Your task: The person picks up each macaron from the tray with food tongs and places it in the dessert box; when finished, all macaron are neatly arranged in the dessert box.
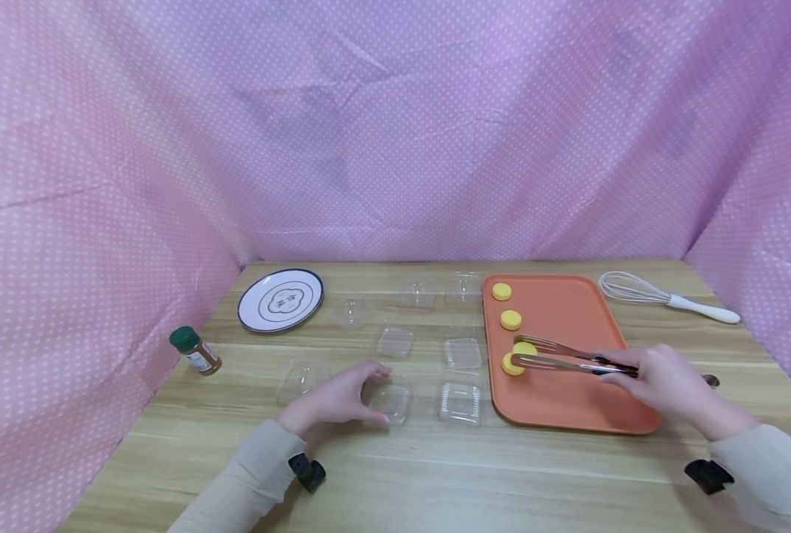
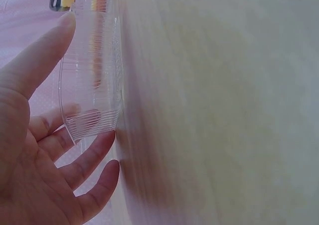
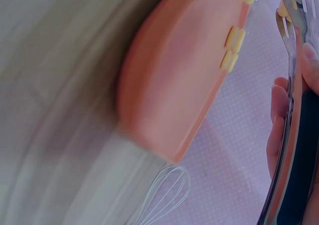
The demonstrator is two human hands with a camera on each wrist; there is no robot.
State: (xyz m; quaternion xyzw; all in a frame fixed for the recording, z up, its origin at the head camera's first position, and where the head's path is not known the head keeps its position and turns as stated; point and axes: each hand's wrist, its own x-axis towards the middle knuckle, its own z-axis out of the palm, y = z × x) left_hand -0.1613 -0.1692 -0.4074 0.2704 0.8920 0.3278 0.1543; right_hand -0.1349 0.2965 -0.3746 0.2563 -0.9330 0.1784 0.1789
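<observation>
Left-hand grip (image 2: 35, 157) at eight o'clock, thumb pointing to eleven, tip at rim of clear plastic container (image 2: 82, 73); fingers curved about its ridged lower end. Orange strip (image 2: 97, 68) visible through plastic. Pink cloth (image 2: 22, 23) at ten. Wood-grain tabletop (image 2: 224, 105) fills three o'clock, blurred.

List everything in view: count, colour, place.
Wood-grain table: one, light brown, under the items
Dotted fabric backdrop: count unclear, pink with white dots, around table
Rectangular tray: one, orange, table's right half
Slim metal tongs: one pair, silvery with dark grips, over tray
Small round pieces: four, yellow, tray's left side
Wire whisk: one, white, right of tray
Round plate: one, white with blue rim, back left
Small cylindrical bottle: one, reddish-brown with green cap, left
Plastic container pieces: about eight, clear, centre
Sleeves: two, pale beige, on forearms
Wrist devices: two, black, at sleeve ends
Left hand: one, bare, around near-left container piece
Right hand: one, bare, gripping tongs
</observation>
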